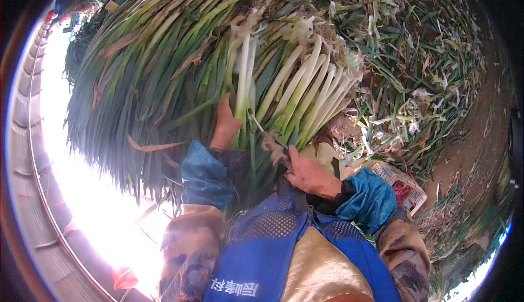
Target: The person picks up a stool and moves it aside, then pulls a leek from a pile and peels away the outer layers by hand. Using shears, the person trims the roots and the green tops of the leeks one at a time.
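Note:
My left hand (225,123) is closed round the stalk of a green onion (244,78) whose white end points up and away from me. In my right hand (312,175) is the handle of a tool with a thin metal shaft (256,123), partly covered by brownish fibres. The shaft's tip lies against or close to the held stalk; I cannot tell which. Just right of it, several green onions with bare white stems (311,86) lie side by side, their roots away from me.
A large heap of green onions (158,56) spreads over the left and back. Stripped leaves (404,78) litter the ground at the right. A printed box (416,195) with reddish strands inside stands by my right elbow. A curved rail (41,193) runs along the left edge.

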`<state>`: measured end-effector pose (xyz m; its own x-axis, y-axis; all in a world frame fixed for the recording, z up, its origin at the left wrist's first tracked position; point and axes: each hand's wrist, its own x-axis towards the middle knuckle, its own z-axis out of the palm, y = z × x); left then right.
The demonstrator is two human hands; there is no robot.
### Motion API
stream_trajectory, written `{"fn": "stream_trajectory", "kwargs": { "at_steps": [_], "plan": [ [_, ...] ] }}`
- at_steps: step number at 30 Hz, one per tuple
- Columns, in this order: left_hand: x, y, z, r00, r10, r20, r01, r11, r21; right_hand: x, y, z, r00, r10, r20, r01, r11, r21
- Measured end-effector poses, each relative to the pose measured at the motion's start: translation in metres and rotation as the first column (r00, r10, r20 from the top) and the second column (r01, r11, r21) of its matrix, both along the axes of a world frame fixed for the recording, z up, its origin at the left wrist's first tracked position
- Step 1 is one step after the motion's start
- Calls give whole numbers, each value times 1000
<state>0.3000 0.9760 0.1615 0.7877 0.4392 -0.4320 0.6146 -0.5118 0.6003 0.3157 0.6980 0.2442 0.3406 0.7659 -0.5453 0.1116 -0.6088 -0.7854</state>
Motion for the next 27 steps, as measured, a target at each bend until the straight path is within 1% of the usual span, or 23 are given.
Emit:
{"fn": "stream_trajectory", "kwargs": {
  "at_steps": [1, 2, 4, 5, 7, 8, 10, 11, 13, 15, 16, 19, 22, 25, 27],
  "plan": [
    [0, -1, 4, 1000, 1, -20, -1, 1000, 14, 0, 0, 2, 1000, 18, 17, -18, 1000, -16],
    [-2, -3, 8, 999, 49, -2, -49, 998, -33, -3, 0, 4, 999, 37, 32, -36, 999, -33],
    [0, -5, 12, 989, 143, 31, -138, 981, -135, -10, -1, 4, 996, 77, -40, -77, 997, -20],
    [-2, -1, 6, 988, 149, 51, -136, 971, -199, -12, -2, 2, 993, 95, -72, -96, 995, -13],
    [-6, 7, -2, 982, 163, 94, -125, 939, -321, -6, 0, -13, 993, 120, -8, -120, 990, -78],
    [-4, 3, -3, 987, 158, 34, -143, 950, -277, 0, 1, -18, 991, 130, 34, -126, 986, -109],
    [-1, -8, -1, 985, 153, -75, -164, 971, -176, 12, 2, -18, 998, -22, 64, 25, 998, -49],
    [-1, -8, 1, 990, 92, -111, -108, 983, -146, 15, 4, -15, 992, -103, 69, 105, 994, -17],
    [2, -11, 4, 983, -34, -182, 16, 995, -97, 28, 13, -15, 989, -102, 110, 101, 995, 9],
    [-3, -22, 23, 994, -8, -110, -19, 969, -245, 41, 25, -22, 979, -125, 164, 121, 992, 31],
    [-9, -27, 32, 997, 12, -82, -38, 948, -316, 55, 39, -29, 984, -131, 121, 134, 991, -22],
    [-23, -31, 33, 997, 36, -70, -58, 939, -339, 80, 59, -59, 918, -314, 241, 285, 947, 150],
    [-38, -27, 24, 997, -46, -66, 15, 909, -417, 97, 71, -68, 909, -315, 273, 302, 949, 87],
    [-56, -42, 35, 998, -35, -43, 11, 885, -466, 93, 66, -51, 939, -250, 235, 254, 967, 15],
    [-71, -39, 28, 997, -4, -80, -39, 844, -536, 80, 62, -71, 925, -275, 261, 267, 962, 66]
  ]
}}
